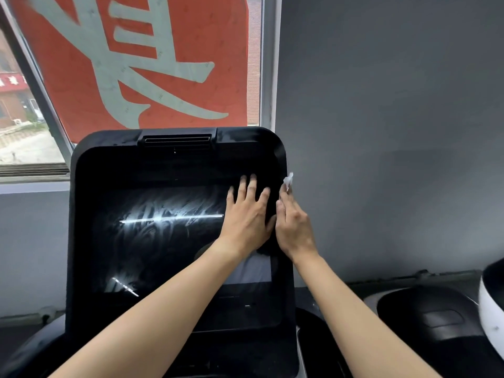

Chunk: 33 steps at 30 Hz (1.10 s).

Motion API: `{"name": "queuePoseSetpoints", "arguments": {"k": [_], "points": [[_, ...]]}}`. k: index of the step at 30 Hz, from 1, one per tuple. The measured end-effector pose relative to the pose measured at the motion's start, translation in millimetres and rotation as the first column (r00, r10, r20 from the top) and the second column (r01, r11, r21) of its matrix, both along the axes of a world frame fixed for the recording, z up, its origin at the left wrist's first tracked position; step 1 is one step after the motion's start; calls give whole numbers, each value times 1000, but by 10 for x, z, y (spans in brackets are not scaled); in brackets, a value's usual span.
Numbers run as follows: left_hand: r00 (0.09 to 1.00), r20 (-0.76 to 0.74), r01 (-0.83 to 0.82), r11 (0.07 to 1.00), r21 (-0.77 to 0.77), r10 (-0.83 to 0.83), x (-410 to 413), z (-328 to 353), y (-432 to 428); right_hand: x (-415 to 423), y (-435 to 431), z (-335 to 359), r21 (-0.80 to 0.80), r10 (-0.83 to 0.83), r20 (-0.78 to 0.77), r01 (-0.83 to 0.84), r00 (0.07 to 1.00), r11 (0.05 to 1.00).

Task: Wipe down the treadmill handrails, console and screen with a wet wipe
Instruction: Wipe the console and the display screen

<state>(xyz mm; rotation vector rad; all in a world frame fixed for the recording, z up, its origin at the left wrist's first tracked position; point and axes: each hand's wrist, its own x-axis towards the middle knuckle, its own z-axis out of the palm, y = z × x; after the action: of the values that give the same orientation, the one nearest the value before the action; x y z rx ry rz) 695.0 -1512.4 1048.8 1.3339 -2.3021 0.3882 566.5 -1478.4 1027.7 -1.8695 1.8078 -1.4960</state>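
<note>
Hands met at the console [81,241] edge, 3 o'clock.
The left hand [246,214] lay flat on the screen [163,255], fingers straight; the right hand [293,227] gripped the wet wipe [288,181] against the rim.

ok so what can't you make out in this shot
All head view:
- wet wipe: only a white tip shows; the right hand hides the rest.
- right fingers' grip: hidden past the console edge.
- screen right part: covered by the left hand and forearm.
- handrails: none shown; arms and the bottom edge cut off that area.
</note>
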Motion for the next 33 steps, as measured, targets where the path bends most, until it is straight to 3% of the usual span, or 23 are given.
{"name": "queuePoseSetpoints", "arguments": {"k": [9, 14, 20, 24, 33], "points": [[1000, 26, 4, 999, -48, -3, -39, -50, 137, -89, -76, 211, 83, 84, 33, -86, 996, 993], [995, 89, 58, 998, -37, -54, 99, -486, 408, 16, 225, -225, -5, 114, 19, -114, 993, 993], [992, 115, 49, 998, -42, -44, 209, -866, 677, 15, 497, -563, 53, 54, -9, -53, 999, 997], [994, 111, 3, 999, -46, 2, 183, -917, 732, -27, 463, -433, 138, 63, 15, -65, 998, 988], [992, 124, -10, 1000, -13, 12, 179, -919, 795, 115, 868, -898, 89, 63, -68, -56, 996, 994]]}}
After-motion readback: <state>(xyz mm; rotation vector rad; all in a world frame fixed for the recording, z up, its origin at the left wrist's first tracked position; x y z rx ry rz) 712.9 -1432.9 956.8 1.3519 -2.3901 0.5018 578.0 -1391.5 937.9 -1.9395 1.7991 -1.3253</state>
